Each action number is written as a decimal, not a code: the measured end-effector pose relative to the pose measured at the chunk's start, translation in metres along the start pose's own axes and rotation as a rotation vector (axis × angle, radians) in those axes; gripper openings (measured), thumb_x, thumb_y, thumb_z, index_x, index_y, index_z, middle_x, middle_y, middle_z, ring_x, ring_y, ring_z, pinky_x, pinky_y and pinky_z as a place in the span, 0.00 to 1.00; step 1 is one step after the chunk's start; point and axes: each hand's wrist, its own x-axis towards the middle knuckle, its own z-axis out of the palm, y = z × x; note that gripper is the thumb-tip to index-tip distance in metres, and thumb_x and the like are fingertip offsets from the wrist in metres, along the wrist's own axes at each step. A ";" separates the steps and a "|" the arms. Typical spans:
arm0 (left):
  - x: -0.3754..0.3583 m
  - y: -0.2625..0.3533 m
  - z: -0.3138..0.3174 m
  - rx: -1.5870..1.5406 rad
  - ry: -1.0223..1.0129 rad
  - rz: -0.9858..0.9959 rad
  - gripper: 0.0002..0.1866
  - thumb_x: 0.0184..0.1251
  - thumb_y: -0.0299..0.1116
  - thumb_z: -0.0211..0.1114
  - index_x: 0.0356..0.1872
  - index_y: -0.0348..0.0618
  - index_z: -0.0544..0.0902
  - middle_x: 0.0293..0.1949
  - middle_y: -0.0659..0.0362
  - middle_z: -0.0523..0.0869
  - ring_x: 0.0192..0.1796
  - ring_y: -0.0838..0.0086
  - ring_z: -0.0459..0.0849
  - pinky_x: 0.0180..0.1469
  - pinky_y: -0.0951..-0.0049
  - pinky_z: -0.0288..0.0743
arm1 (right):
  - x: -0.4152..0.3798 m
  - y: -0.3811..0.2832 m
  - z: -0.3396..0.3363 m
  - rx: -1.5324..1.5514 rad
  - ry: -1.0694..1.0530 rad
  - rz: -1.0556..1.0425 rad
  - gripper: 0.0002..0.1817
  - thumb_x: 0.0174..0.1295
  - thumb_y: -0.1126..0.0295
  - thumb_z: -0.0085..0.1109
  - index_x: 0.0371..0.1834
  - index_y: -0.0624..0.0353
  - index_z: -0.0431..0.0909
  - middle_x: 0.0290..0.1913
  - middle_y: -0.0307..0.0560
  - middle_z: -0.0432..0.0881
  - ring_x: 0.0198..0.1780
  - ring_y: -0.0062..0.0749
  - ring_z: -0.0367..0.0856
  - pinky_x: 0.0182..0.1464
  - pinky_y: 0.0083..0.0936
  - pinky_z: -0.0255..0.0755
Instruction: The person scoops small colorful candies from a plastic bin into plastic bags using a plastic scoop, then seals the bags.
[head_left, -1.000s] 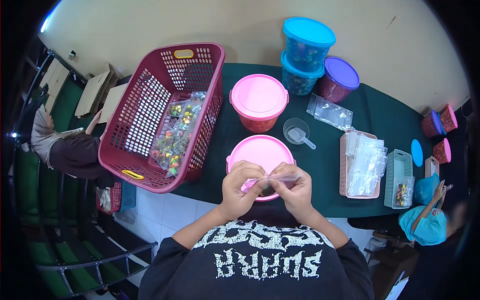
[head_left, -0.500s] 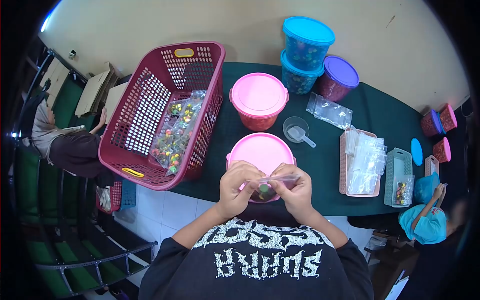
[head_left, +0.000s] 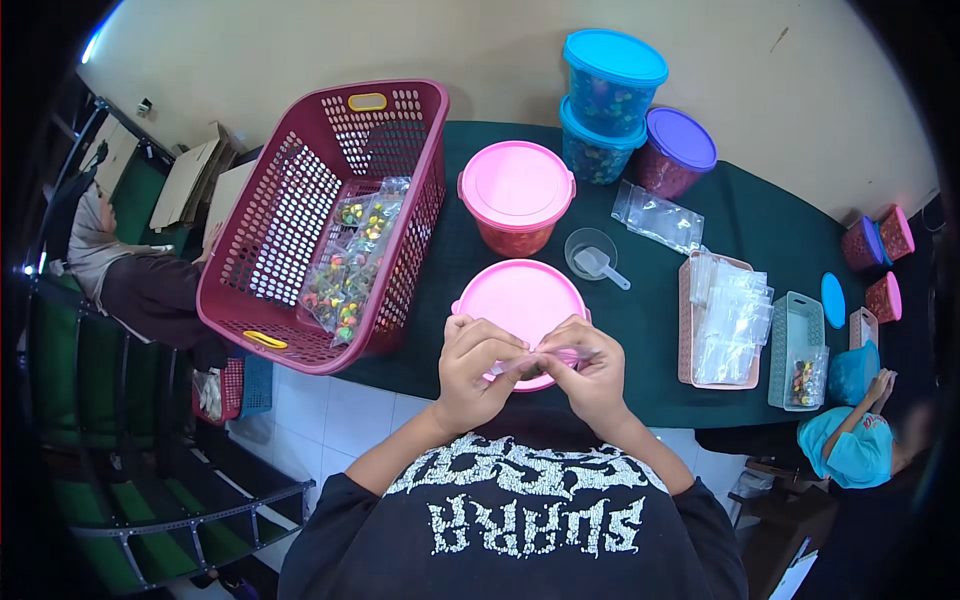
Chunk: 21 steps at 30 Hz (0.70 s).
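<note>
My left hand [head_left: 480, 367] and my right hand [head_left: 588, 375] are close together in front of my chest, fingers pinched. Between them they grip the top edge of a small clear plastic bag [head_left: 535, 370]. Something dark shows inside it, mostly hidden by my fingers and thumbs. Just beyond my hands is a tub with a pink lid [head_left: 520, 300], which they partly cover. Behind that stands another pink-lidded tub [head_left: 515, 200] with red contents. A clear round bowl with a scoop [head_left: 592, 262] lies to the right of the tubs.
A maroon basket [head_left: 270, 215] holds several filled bags [head_left: 350, 265]. Blue tubs [head_left: 605, 100] and a purple-lidded tub [head_left: 680, 150] stand at the back. On the right are a pink tray [head_left: 686, 350] of clear bags and a green tray [head_left: 790, 350]. People sit at both sides.
My fingers have moved closer together along the bag's top edge, and less of its contents shows. The person on the left has raised their head; the hands at far right have shifted slightly.
</note>
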 end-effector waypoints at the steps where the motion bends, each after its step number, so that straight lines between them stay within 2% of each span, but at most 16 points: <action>1: 0.001 0.001 0.000 0.017 -0.012 0.001 0.06 0.56 0.31 0.70 0.28 0.44 0.81 0.30 0.62 0.84 0.32 0.74 0.78 0.42 0.70 0.60 | 0.000 0.002 -0.001 0.018 0.017 0.022 0.05 0.50 0.78 0.69 0.30 0.62 0.83 0.32 0.43 0.82 0.37 0.26 0.79 0.42 0.22 0.72; 2: 0.002 0.002 -0.001 0.034 -0.024 0.001 0.06 0.55 0.30 0.70 0.28 0.44 0.81 0.30 0.62 0.85 0.31 0.75 0.78 0.42 0.70 0.60 | 0.000 0.004 -0.003 0.018 0.016 0.021 0.05 0.50 0.78 0.69 0.30 0.62 0.83 0.32 0.43 0.82 0.37 0.26 0.79 0.42 0.22 0.72; 4: 0.001 0.004 -0.001 0.032 -0.013 -0.020 0.05 0.53 0.30 0.71 0.26 0.46 0.82 0.29 0.64 0.85 0.31 0.76 0.79 0.43 0.70 0.59 | -0.001 0.008 -0.007 -0.088 0.042 -0.110 0.05 0.50 0.77 0.69 0.30 0.62 0.83 0.31 0.43 0.82 0.37 0.27 0.78 0.42 0.23 0.71; 6: 0.001 0.004 -0.002 0.027 -0.004 -0.042 0.05 0.51 0.30 0.72 0.25 0.48 0.82 0.28 0.67 0.85 0.31 0.78 0.80 0.45 0.70 0.58 | -0.001 0.008 -0.011 -0.101 0.059 -0.115 0.05 0.50 0.77 0.69 0.30 0.62 0.83 0.31 0.43 0.82 0.37 0.27 0.77 0.42 0.23 0.70; 8: 0.002 0.004 -0.004 0.034 -0.024 0.001 0.06 0.54 0.29 0.71 0.26 0.44 0.81 0.29 0.63 0.85 0.30 0.75 0.78 0.43 0.69 0.60 | -0.002 0.012 -0.015 -0.108 0.088 -0.120 0.05 0.49 0.77 0.69 0.29 0.61 0.83 0.31 0.43 0.82 0.37 0.27 0.76 0.42 0.23 0.68; 21: 0.000 -0.001 -0.010 0.056 -0.018 -0.021 0.07 0.56 0.30 0.70 0.25 0.44 0.80 0.29 0.63 0.86 0.30 0.75 0.78 0.49 0.67 0.61 | 0.000 0.011 -0.030 -0.174 0.142 -0.147 0.04 0.49 0.77 0.69 0.28 0.61 0.83 0.30 0.41 0.83 0.38 0.28 0.75 0.42 0.24 0.67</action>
